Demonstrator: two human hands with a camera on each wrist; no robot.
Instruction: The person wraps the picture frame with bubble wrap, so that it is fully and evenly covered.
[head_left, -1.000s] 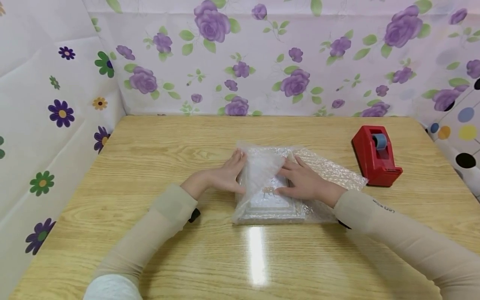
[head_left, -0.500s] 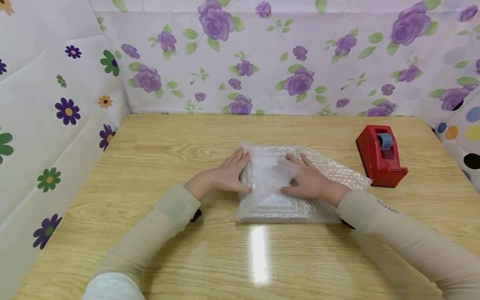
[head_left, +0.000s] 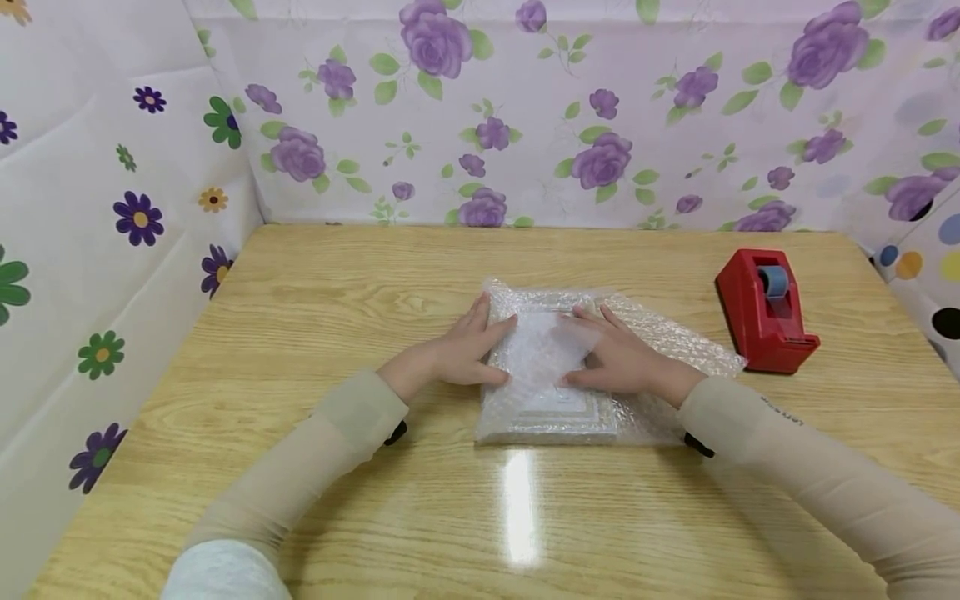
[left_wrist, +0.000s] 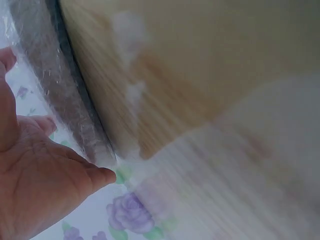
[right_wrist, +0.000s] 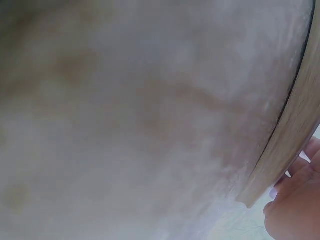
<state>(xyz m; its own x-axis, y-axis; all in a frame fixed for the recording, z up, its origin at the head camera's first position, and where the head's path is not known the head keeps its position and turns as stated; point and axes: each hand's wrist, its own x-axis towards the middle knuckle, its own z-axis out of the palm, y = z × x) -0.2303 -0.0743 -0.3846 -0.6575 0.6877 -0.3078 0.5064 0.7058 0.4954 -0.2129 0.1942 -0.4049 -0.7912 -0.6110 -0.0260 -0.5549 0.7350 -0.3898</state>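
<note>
A flat picture frame (head_left: 551, 404) with a pale front lies on the table under clear bubble wrap (head_left: 540, 358). One layer of the wrap is folded over its front. My left hand (head_left: 468, 350) rests at the frame's left side, fingers spread, with the forefinger and thumb reaching onto the wrap. On the right part of the frame lies my right hand (head_left: 618, 354), its fingers spread and a corner of film over the fingertips. In the left wrist view, the wrapped edge of the frame (left_wrist: 70, 100) stands beside my palm. The right wrist view shows blurred wrap and a wooden edge (right_wrist: 290, 130).
A red tape dispenser (head_left: 765, 312) holding a roll of tape stands on the right of the wooden table (head_left: 360, 275). Loose bubble wrap reaches from the frame to the dispenser's foot. Flowered sheets (head_left: 525, 108) hang behind and at the sides.
The folded layer of wrap has come down and right across the frame's front. My left forefinger has spread onto the wrap. The right hand has stayed nearly in place. The view has shifted slightly.
</note>
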